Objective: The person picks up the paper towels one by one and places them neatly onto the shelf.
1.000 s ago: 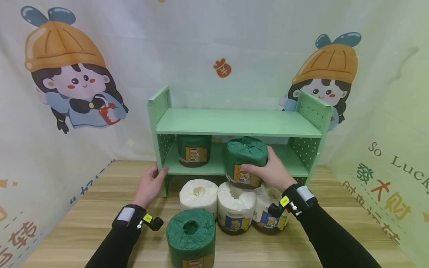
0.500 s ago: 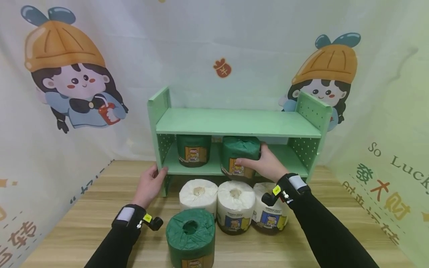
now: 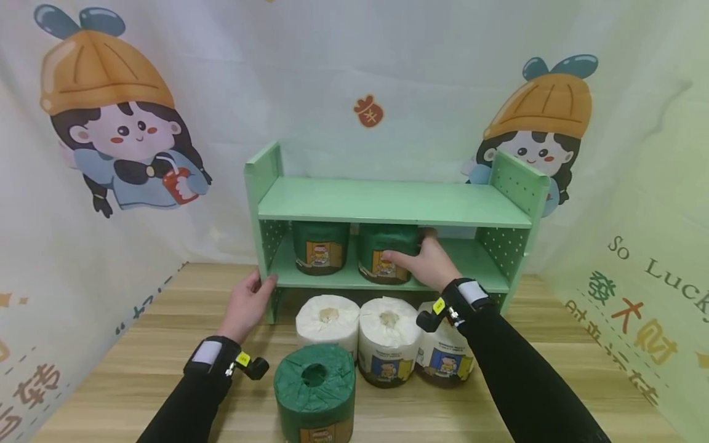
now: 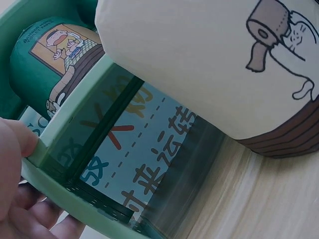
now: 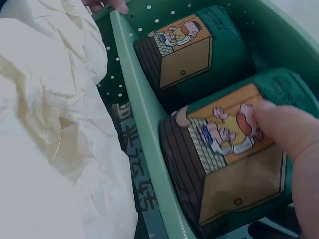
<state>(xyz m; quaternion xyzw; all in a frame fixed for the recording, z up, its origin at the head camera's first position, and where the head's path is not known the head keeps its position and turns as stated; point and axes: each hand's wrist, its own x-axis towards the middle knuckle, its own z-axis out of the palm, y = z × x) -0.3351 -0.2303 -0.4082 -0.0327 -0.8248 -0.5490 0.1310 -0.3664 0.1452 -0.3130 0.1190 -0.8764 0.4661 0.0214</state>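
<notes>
The left hand (image 3: 248, 304) grips the green rack (image 3: 396, 198); the right hand's (image 3: 434, 263) fingers grip a green-wrapped toilet roll (image 3: 372, 246): hold it upright until its base, perhaps touching, sits flat.

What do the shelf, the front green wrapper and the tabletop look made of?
Shelf: probably painted metal, smooth and slightly glossy; its side panels are perforated.
Front green wrapper: seemingly thin paper, low sheen; creased on top.
Tabletop: wood or wood-look laminate; pale grain shows.
</notes>
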